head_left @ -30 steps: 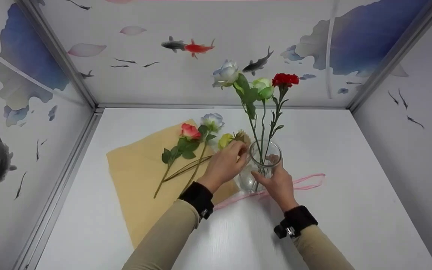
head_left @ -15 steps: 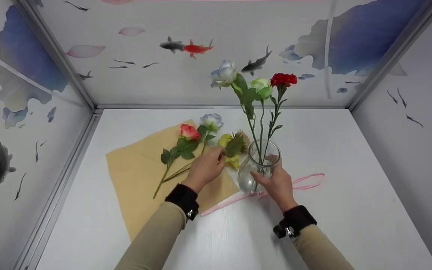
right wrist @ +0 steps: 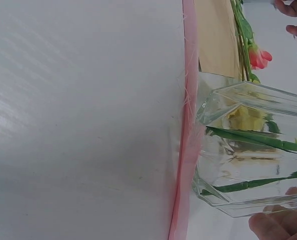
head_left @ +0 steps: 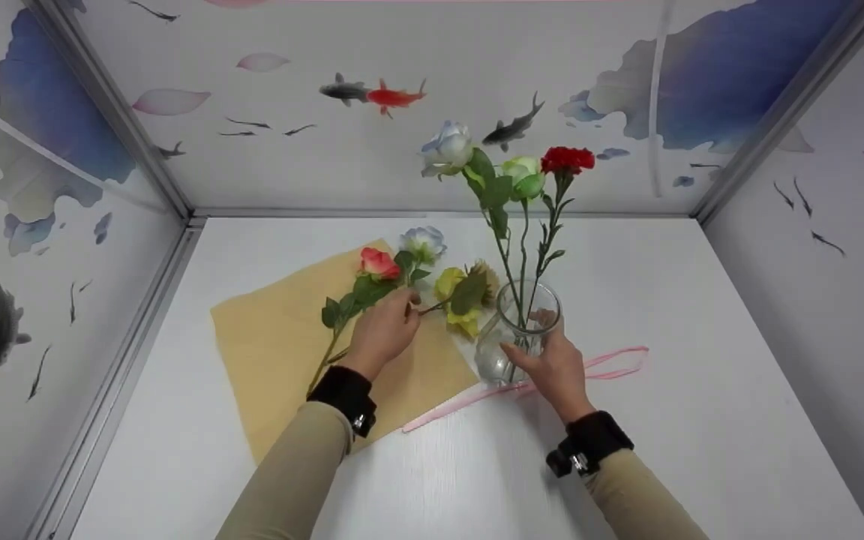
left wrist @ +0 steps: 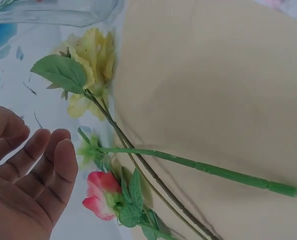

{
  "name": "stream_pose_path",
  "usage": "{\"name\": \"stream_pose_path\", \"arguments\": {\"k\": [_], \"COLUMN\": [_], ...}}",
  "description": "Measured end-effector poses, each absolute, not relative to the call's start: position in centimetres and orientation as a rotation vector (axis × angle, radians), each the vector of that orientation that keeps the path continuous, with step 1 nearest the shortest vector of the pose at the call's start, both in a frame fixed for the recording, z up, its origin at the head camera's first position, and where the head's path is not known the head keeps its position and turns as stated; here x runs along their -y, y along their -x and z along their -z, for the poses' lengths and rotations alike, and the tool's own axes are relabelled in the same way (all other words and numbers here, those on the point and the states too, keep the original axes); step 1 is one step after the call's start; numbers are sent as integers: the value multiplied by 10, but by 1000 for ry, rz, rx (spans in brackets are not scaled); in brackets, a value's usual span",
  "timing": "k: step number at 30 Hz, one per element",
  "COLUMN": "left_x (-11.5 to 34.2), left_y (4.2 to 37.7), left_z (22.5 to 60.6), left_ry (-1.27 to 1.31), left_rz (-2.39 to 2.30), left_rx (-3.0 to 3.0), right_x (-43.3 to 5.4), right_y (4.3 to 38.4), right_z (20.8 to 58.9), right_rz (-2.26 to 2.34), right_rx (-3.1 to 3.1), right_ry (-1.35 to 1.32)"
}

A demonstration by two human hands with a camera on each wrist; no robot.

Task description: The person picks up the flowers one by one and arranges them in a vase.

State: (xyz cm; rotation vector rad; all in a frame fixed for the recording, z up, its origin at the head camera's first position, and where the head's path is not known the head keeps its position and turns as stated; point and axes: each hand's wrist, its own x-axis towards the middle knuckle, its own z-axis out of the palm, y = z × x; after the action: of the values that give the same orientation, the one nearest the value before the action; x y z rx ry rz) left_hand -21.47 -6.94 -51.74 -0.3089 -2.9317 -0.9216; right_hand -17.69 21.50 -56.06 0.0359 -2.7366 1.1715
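My right hand [head_left: 561, 371] holds the clear glass vase [head_left: 492, 356] by its right side, thumb towards the front. Rising from the vase are a pale blue rose [head_left: 448, 150], a pale green rose [head_left: 524, 177] and a red carnation [head_left: 567, 159]. My left hand [head_left: 381, 331] hovers by the loose flowers. In the left wrist view its fingers [left wrist: 63, 162] are loosely curled with nothing in them. Nearest lie a pink rose [left wrist: 101, 194] and a green stem [left wrist: 213, 171]. A second pale blue rose [head_left: 424, 244] and yellow flowers [head_left: 462, 324] lie close by.
Brown wrapping paper [head_left: 259, 352] lies under part of the loose flowers. A pink ribbon [head_left: 443, 409] runs along the vase's base and loops out to the right [right wrist: 189, 100]. Printed panels [head_left: 252, 165] wall in the white table [head_left: 702, 420].
My left hand has moved left and slightly back from beside the vase, away from the yellow flowers, uncovering their leaf and stem. My right hand and the vase have stayed put.
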Motion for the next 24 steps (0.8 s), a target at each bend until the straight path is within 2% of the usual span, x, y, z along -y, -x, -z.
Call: {"name": "stream_pose_path", "arguments": {"k": [24], "left_x": [87], "left_y": [222], "left_z": [529], "left_ry": [100], "left_rz": [882], "left_rx": [3054], "right_x": [-215], "right_y": [177], "right_z": [562], "right_rz": [-1178], "right_rx": [2727], "right_ry": [-22]}}
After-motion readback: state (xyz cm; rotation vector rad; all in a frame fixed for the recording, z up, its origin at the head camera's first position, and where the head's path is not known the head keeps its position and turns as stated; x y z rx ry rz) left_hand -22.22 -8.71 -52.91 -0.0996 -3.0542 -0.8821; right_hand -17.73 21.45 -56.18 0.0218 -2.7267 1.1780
